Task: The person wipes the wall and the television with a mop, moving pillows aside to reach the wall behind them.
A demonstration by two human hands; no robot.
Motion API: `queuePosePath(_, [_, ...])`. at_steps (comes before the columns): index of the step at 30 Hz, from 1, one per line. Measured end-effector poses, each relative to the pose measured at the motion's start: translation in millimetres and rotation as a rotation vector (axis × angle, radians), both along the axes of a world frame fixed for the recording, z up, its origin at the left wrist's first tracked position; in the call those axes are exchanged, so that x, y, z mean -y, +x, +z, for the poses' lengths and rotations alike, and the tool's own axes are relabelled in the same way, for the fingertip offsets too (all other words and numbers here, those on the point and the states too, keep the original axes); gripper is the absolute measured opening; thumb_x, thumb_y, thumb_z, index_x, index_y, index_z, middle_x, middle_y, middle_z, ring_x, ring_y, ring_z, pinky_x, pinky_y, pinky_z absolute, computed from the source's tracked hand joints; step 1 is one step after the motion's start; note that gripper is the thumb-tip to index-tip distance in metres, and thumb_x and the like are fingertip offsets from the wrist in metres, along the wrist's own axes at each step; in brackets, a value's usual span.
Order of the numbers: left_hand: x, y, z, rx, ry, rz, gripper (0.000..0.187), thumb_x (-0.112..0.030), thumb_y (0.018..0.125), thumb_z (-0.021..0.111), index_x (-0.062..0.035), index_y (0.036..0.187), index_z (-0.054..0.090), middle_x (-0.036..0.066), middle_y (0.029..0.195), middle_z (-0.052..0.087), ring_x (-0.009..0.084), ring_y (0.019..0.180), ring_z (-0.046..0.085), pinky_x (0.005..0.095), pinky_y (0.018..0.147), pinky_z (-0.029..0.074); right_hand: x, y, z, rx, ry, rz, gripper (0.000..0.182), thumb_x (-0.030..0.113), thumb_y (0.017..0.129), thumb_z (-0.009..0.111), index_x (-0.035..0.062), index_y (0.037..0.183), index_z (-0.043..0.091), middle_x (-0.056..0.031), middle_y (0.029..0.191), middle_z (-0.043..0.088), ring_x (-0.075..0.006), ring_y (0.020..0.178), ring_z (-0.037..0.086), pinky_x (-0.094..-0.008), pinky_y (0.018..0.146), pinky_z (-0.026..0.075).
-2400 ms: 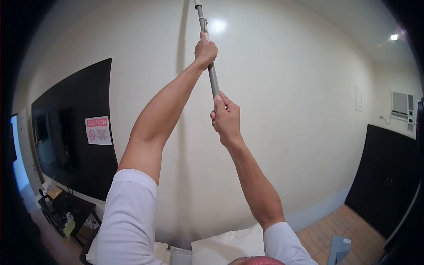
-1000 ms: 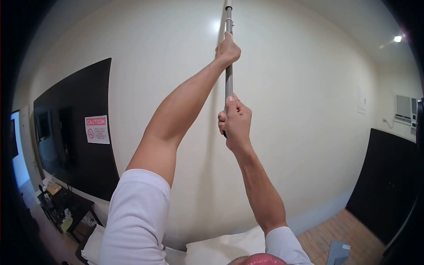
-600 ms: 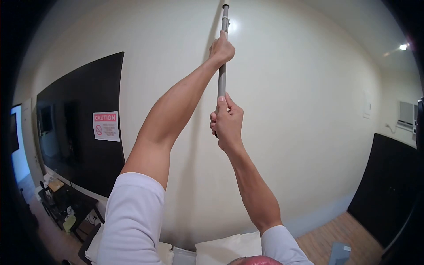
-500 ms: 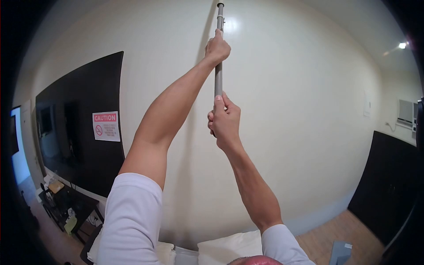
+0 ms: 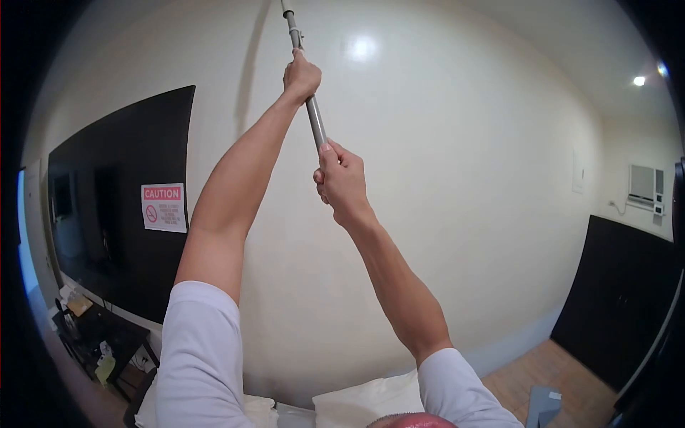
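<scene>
Step in hand, by my read: working the pole [image 5: 315, 118] raised in front of the pale wall [image 5: 442, 214]. It's up in both your hands, top tipped to the left. Upper end runs out of frame, so can't tell what's on it or whether it touches anything.

Hands, left to right: your left hand [image 5: 302, 77] is the upper one, fingers wrapped round the pole just below a small clip [image 5: 300, 36]. Your right hand [image 5: 342, 178] is lower, fingers curled tight round the bottom part; lower end is hidden there. Next move likely calls for a firm double grip, left hand steadying, right hand steering.

Around you, from left: black table [image 5: 132, 337] with small clutter, then black panel [image 5: 153, 146] with a caution sign [image 5: 164, 208]. I'd watch the panel's edge if the pole swings left. Pillows [image 5: 364, 396] sit low, below your arms. Further right: grey object [image 5: 544, 407] on the floor, can't tell what; dark cabinet [image 5: 621, 299]; air conditioner [image 5: 644, 187] above, well apart from the pole.
</scene>
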State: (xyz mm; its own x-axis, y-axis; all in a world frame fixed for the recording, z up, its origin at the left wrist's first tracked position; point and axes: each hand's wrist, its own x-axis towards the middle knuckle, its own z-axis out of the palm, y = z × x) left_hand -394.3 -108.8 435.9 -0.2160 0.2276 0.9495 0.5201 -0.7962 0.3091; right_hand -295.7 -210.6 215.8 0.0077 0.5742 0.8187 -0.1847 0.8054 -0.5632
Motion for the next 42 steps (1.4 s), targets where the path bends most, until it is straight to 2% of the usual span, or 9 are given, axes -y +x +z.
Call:
queuePosePath(5, [-14.6, -3.0, 1.9, -0.016, 0.026, -0.058, 0.064, -0.014, 0.097, 0.046, -0.0022, 0.157, 0.028, 0.016, 0.082, 0.067, 0.0253, 0.063, 0.068, 0.0411, 0.057, 0.057, -9.9, -0.5, -2.9, 0.006, 0.017, -0.057, 0.035, 0.030, 0.110, 0.051, 0.0055, 0.131, 0.065, 0.0049, 0.066, 0.045, -0.0037, 0.049, 0.042, -0.0219, 0.039, 0.031])
queuePosePath(8, [-37.2, 15.7, 13.6, -0.039, -0.030, -0.110, 0.081, -0.013, 0.090, 0.054, 0.0041, 0.160, 0.017, 0.029, 0.108, 0.069, 0.0381, 0.097, 0.073, 0.0479, 0.086, 0.059, -19.8, 7.6, -2.5, -0.064, 0.022, -0.175, 0.030, 0.027, 0.110, 0.051, 0.0022, 0.111, 0.068, 0.0075, 0.067, 0.039, -0.0042, 0.052, 0.042, -0.0238, 0.040, 0.032])
queuePosePath(10, [-16.2, 36.7, 2.6, -0.083, -0.071, -0.122, 0.083, -0.011, 0.089, 0.055, 0.0066, 0.160, 0.015, 0.030, 0.110, 0.068, 0.0399, 0.101, 0.072, 0.0468, 0.090, 0.058, -4.5, 22.2, -3.5, -0.060, 0.006, -0.137, 0.033, 0.027, 0.110, 0.051, 0.0023, 0.124, 0.068, 0.0074, 0.068, 0.040, -0.0031, 0.054, 0.043, -0.0221, 0.040, 0.032])
queuePosePath(17, [-8.0, 119.4, -10.8, -0.122, -0.092, -0.137, 0.087, -0.009, 0.090, 0.056, 0.0053, 0.161, 0.009, 0.034, 0.131, 0.056, 0.0433, 0.118, 0.064, 0.0465, 0.099, 0.056, -4.7, 88.7, -14.5, -0.106, 0.013, -0.222, 0.036, 0.027, 0.110, 0.052, 0.0015, 0.132, 0.066, 0.0075, 0.070, 0.040, -0.0023, 0.055, 0.045, -0.0197, 0.041, 0.034])
queuePosePath(20, [-17.4, 136.7, -15.3, -0.105, -0.026, -0.081, 0.075, -0.012, 0.092, 0.053, 0.0053, 0.157, 0.020, 0.031, 0.121, 0.063, 0.0414, 0.114, 0.066, 0.0490, 0.099, 0.053, -11.1, 96.7, -18.0, -0.153, -0.034, -0.250, 0.039, 0.026, 0.110, 0.052, 0.0018, 0.138, 0.064, 0.0074, 0.071, 0.041, -0.0026, 0.056, 0.046, -0.0195, 0.042, 0.035])
queuePosePath(32, [-18.7, 148.3, -6.4, -0.180, -0.069, -0.084, 0.075, -0.009, 0.090, 0.052, 0.0050, 0.157, 0.021, 0.029, 0.112, 0.066, 0.0411, 0.103, 0.069, 0.0499, 0.088, 0.057, -4.8, 92.2, -12.9, -0.223, -0.044, -0.265, 0.043, 0.026, 0.109, 0.053, 0.0004, 0.142, 0.061, 0.0049, 0.070, 0.046, -0.0036, 0.053, 0.045, -0.0218, 0.042, 0.037])
queuePosePath(38, [-37.1, 154.3, 4.9, -0.261, -0.087, -0.148, 0.072, -0.009, 0.090, 0.051, 0.0014, 0.156, 0.024, 0.030, 0.115, 0.066, 0.0422, 0.106, 0.069, 0.0505, 0.091, 0.056, -21.8, 72.7, -0.6, -0.280, -0.048, -0.286, 0.045, 0.025, 0.109, 0.050, 0.0002, 0.146, 0.057, 0.0046, 0.068, 0.045, -0.0039, 0.051, 0.042, -0.0219, 0.041, 0.034])
queuePosePath(40, [-34.6, 150.5, 5.3, -0.278, -0.208, -0.251, 0.086, -0.009, 0.091, 0.057, 0.0011, 0.163, 0.012, 0.031, 0.131, 0.058, 0.0431, 0.124, 0.061, 0.0481, 0.104, 0.052, -19.7, 72.7, 3.3, -0.236, -0.089, -0.272, 0.047, 0.025, 0.110, 0.049, -0.0001, 0.148, 0.053, 0.0042, 0.065, 0.044, -0.0038, 0.049, 0.039, -0.0214, 0.040, 0.032])
queuePosePath(42, [-33.6, 147.6, 5.7, -0.264, -0.215, -0.267, 0.086, -0.009, 0.091, 0.058, -0.0020, 0.164, 0.012, 0.029, 0.134, 0.056, 0.0422, 0.126, 0.060, 0.0487, 0.105, 0.052, -19.1, 73.9, 4.7, -0.220, -0.092, -0.259, 0.047, 0.026, 0.110, 0.049, 0.0001, 0.149, 0.052, 0.0041, 0.064, 0.044, -0.0038, 0.048, 0.038, -0.0213, 0.040, 0.031])
